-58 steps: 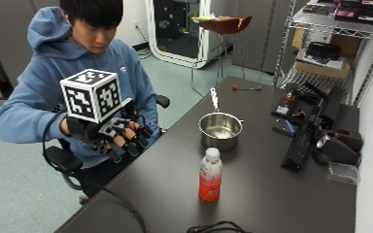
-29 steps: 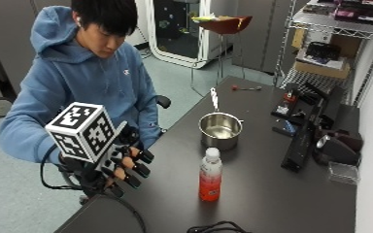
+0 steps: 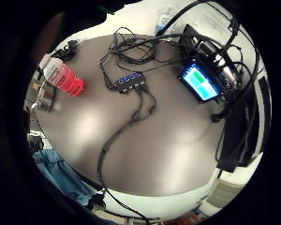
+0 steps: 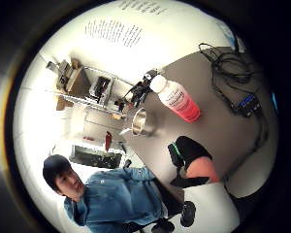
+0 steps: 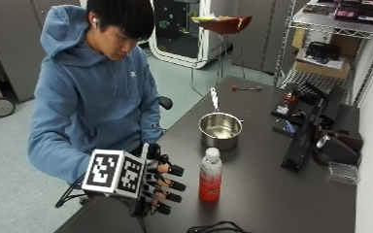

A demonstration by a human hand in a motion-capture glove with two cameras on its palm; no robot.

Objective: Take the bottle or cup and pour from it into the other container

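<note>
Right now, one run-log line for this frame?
phase: approach | right hand: open, beside bottle, not touching | bottle: upright on table, capped, red liquid | pot: behind bottle, looks empty | pour: not started

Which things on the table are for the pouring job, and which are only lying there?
For the job: bottle with red liquid, steel pot, gloved right hand beside the bottle, not touching it.
Lying about: cables, lit screen, black devices.
</note>
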